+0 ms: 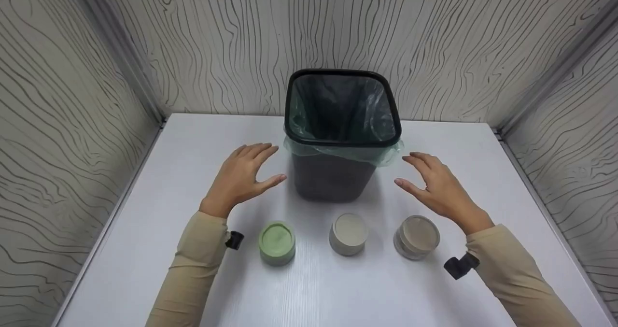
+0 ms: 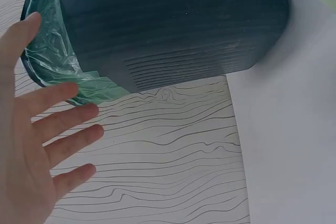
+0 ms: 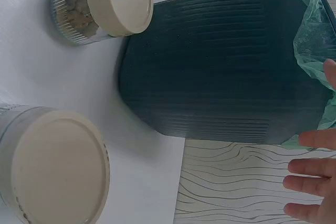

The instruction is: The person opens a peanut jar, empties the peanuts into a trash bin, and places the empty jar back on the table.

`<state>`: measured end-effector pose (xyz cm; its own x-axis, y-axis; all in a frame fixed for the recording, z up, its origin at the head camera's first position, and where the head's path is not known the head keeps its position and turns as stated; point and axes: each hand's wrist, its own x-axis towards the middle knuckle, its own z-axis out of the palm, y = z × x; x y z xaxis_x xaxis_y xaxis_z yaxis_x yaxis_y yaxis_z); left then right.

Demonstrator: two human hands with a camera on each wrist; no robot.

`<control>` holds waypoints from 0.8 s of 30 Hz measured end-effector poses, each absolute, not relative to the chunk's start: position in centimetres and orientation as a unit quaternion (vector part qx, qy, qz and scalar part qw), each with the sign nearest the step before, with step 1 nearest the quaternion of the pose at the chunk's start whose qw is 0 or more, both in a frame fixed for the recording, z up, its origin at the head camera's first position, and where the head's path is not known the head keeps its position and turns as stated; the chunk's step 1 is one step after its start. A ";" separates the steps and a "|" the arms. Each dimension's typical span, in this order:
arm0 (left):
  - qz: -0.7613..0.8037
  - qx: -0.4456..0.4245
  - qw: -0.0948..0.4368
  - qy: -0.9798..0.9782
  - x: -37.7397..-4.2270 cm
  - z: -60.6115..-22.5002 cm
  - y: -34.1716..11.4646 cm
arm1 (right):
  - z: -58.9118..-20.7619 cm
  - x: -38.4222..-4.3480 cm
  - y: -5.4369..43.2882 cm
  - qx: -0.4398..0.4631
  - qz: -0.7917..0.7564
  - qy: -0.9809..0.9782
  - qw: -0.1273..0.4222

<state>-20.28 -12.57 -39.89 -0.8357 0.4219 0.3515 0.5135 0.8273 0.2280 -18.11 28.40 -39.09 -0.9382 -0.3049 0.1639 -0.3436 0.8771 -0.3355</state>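
A dark bin (image 1: pixel 333 177) stands at the back of the white table, lined with a thin green bag (image 1: pixel 338 152) folded over its black rim (image 1: pixel 344 143). To the bin's left, the left hand (image 1: pixel 244 175) is held with fingers spread and nothing in it. The right hand (image 1: pixel 439 187) mirrors it on the other side, also empty, its fingertips close to the bag's edge. In front of the bin stand three lidded jars in a row: a green-lidded jar (image 1: pixel 276 242), a cream-lidded jar (image 1: pixel 348 234) and a beige-lidded jar (image 1: pixel 417 236).
The white table (image 1: pixel 309 293) meets wood-patterned panels (image 1: pixel 231 47) at the back and both sides. In the right wrist view, the glass jar (image 3: pixel 79 11) nearest the bin holds brownish pieces. Dark wrist cameras (image 1: pixel 461 265) hang under the sleeves.
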 end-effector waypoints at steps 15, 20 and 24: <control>-0.177 -0.299 0.127 -0.929 -19.4 -41.9 -12.2 | -41.0 -17.0 27.7 0.188 0.179 -0.964 0.056; -0.176 -0.309 0.092 -0.930 -18.8 -42.7 -12.0 | -41.3 -16.8 27.2 0.186 0.183 -0.964 0.044; -0.182 -0.312 0.077 -0.929 -18.3 -43.2 -11.7 | -41.6 -16.7 26.7 0.192 0.186 -0.963 0.043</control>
<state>-18.32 -11.75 -43.15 -0.7941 0.5511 0.2563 0.6071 0.7393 0.2913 -16.72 26.69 -41.63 -0.9228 -0.3531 0.1543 -0.3852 0.8574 -0.3412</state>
